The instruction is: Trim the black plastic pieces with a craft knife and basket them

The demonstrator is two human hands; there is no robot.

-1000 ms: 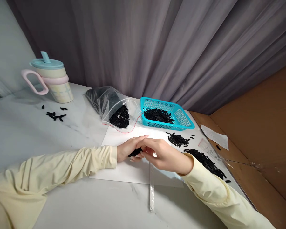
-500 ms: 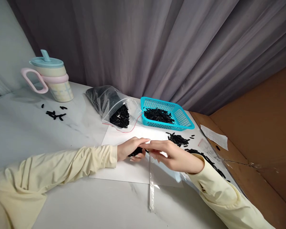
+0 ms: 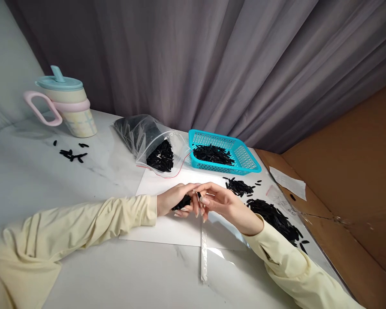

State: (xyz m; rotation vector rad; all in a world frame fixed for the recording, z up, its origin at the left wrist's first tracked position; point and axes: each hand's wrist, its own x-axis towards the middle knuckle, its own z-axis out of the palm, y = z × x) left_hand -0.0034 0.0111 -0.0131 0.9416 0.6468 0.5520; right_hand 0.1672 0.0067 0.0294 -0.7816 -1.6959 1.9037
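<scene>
My left hand [image 3: 175, 199] is cupped round a handful of long black sunflower seeds [image 3: 182, 201] over a white sheet [image 3: 161, 234]. Close against its fingertips, my right hand [image 3: 225, 206] pinches a single black seed [image 3: 198, 195] between thumb and fingers. The two hands touch at the fingertips. Under them a narrow clear plastic strip [image 3: 204, 257] runs down off the sheet towards me. Behind the hands lies an open zip bag [image 3: 141, 137] with black seeds at its mouth. To its right stands a blue plastic basket [image 3: 247, 161] holding more seeds.
Two piles of seeds, a smaller pile [image 3: 239, 186] and a larger pile [image 3: 276, 221], lie on the right. A few loose seeds [image 3: 72, 155] are near a lidded cup [image 3: 79, 116] on the left. Cardboard [image 3: 347, 171] borders the table's right side; a grey curtain [image 3: 180, 60] hangs behind.
My right hand has turned and drawn back slightly, so its thumb and the pinched seed now show. More of the larger pile is uncovered. The left hand stays cupped, and the view has shifted a little.
</scene>
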